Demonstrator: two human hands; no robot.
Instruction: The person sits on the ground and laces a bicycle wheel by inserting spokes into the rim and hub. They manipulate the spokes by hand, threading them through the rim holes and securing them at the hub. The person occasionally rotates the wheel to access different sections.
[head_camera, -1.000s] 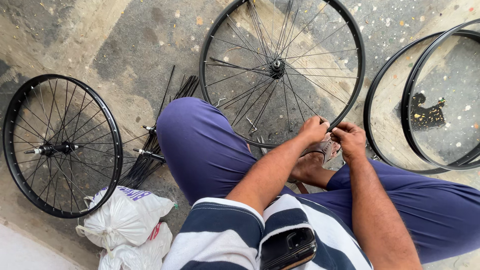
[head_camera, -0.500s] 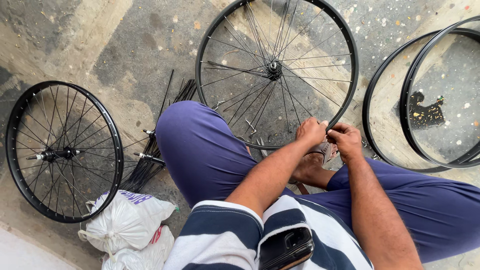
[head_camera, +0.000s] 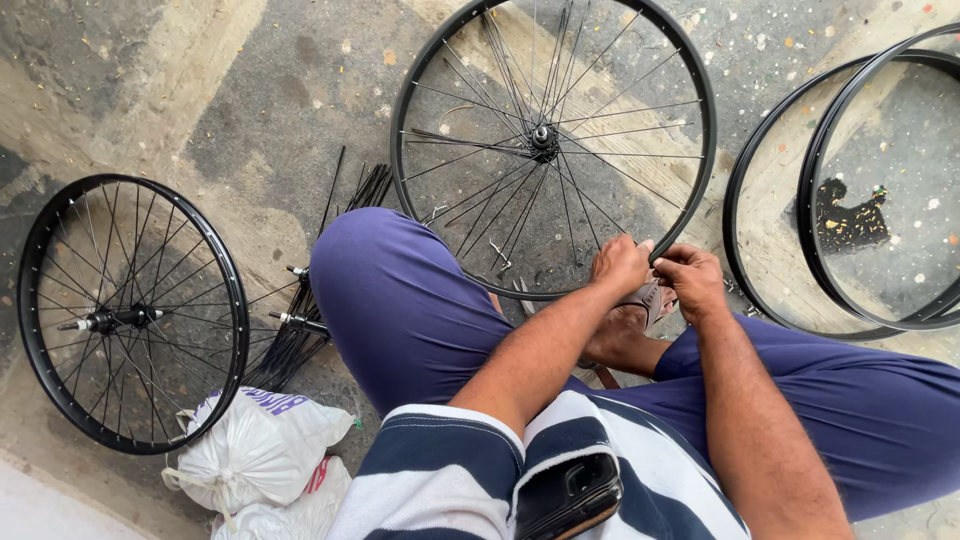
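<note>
Black bicycle wheel (head_camera: 552, 140) lying flat on the concrete floor (head_camera: 250, 90), thin rim, partly laced, spokes fanning unevenly from a small central hub (head_camera: 544, 136). Left hand (head_camera: 620, 266) and right hand (head_camera: 692, 280) both closed on the near rim edge, just above the purple-trousered knees.
</note>
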